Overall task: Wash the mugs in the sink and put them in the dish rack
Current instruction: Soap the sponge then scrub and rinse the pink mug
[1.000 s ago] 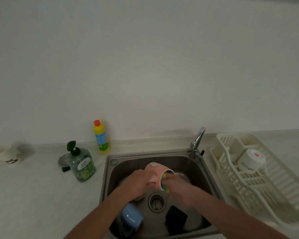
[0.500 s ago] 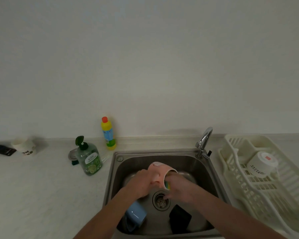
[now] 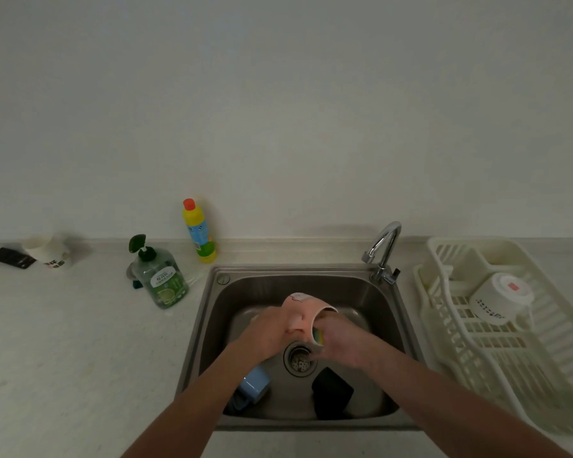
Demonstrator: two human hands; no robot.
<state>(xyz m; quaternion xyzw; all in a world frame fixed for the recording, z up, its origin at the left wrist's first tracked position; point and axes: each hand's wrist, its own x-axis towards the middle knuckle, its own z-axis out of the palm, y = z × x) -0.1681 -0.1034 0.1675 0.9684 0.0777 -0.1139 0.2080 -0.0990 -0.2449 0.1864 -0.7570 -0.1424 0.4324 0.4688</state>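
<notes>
Pink mug (image 3: 303,314) over sink (image 3: 371,292), tilted, mouth facing right; left hand (image 3: 268,335) grips its body. Right hand (image 3: 343,342) pinches yellow-green sponge (image 3: 318,336) at rim. Blue mug (image 3: 253,385) on its side in basin. White mug (image 3: 500,297) upside down in dish rack (image 3: 526,365), lettering unreadable. Two bottles on bench (image 3: 80,342), labels illegible.

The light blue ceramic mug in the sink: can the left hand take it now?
Probably not yet. The left hand grips the pink ceramic mug, so it is occupied. The light blue ceramic mug lies just below the left forearm, uncovered.
</notes>
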